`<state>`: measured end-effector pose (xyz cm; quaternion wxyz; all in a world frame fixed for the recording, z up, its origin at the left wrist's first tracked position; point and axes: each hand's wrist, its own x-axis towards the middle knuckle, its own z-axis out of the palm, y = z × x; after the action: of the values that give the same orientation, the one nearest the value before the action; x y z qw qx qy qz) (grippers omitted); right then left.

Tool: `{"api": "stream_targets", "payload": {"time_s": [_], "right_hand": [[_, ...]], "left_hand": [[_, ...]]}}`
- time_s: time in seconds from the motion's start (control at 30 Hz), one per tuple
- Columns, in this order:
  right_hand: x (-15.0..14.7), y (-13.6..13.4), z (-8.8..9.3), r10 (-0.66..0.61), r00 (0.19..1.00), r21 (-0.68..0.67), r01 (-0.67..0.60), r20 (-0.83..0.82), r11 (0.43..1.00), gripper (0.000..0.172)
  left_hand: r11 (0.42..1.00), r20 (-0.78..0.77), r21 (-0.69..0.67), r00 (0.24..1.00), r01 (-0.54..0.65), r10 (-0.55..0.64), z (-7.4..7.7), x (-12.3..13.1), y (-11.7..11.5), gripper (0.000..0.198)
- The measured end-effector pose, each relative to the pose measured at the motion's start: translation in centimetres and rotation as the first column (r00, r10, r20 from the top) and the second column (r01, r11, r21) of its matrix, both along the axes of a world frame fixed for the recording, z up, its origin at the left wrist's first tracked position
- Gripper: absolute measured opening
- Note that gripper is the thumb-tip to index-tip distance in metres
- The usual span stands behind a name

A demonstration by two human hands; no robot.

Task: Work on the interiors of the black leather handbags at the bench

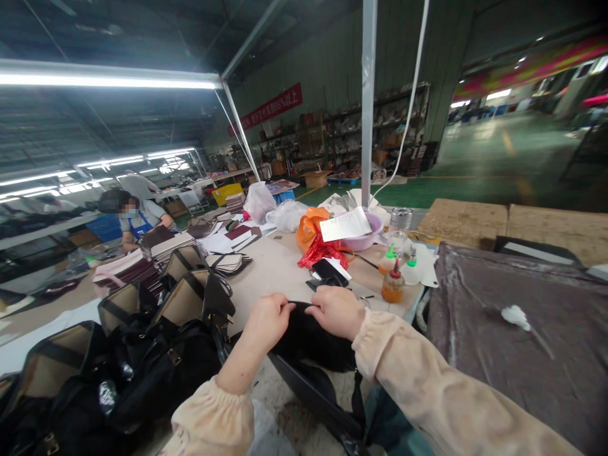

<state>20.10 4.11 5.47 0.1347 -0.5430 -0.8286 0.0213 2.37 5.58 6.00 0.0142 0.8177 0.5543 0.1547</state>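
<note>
Both my hands grip the top edge of a black handbag (313, 345) at the near edge of the table. My left hand (270, 322) pinches the rim between thumb and curled fingers. A short way to the right, my right hand (337, 310) pinches the same rim. The bag hangs below them, a dark strap trailing from its lower part. Just beyond my right hand lie a black flat piece (331, 272) and what looks like a pair of scissors (365, 299).
Several black bags (156, 354) crowd the left. Glue bottles (393, 285), a glass jar (400, 221), a purple basin (363, 237) and an orange bag (311, 228) stand ahead. A brown-covered surface (513, 342) lies right, beside a metal post (368, 101). A co-worker (140, 218) sits across the table.
</note>
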Motion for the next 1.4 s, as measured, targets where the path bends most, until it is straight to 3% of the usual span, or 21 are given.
{"api": "stream_targets", "payload": {"time_s": [0.4,1.13,1.4], "right_hand": [[0.1,0.1,-0.3,-0.006,1.000,-0.002,0.006,0.005,1.000,0.034],[-0.4,-0.3,0.3,-0.020,0.999,-0.024,0.021,0.027,1.000,0.036],[-2.4,-0.2,0.6,-0.038,0.998,-0.011,0.038,0.049,0.999,0.032]], "left_hand": [[0.997,0.003,0.030,0.998,0.069,-0.069,-0.3,-0.3,-0.2,0.021],[0.998,-0.097,0.057,0.994,-0.038,0.043,-0.1,0.2,-0.3,0.024],[0.997,-0.107,0.062,0.993,-0.035,0.042,-0.2,0.1,-0.1,0.024]]}}
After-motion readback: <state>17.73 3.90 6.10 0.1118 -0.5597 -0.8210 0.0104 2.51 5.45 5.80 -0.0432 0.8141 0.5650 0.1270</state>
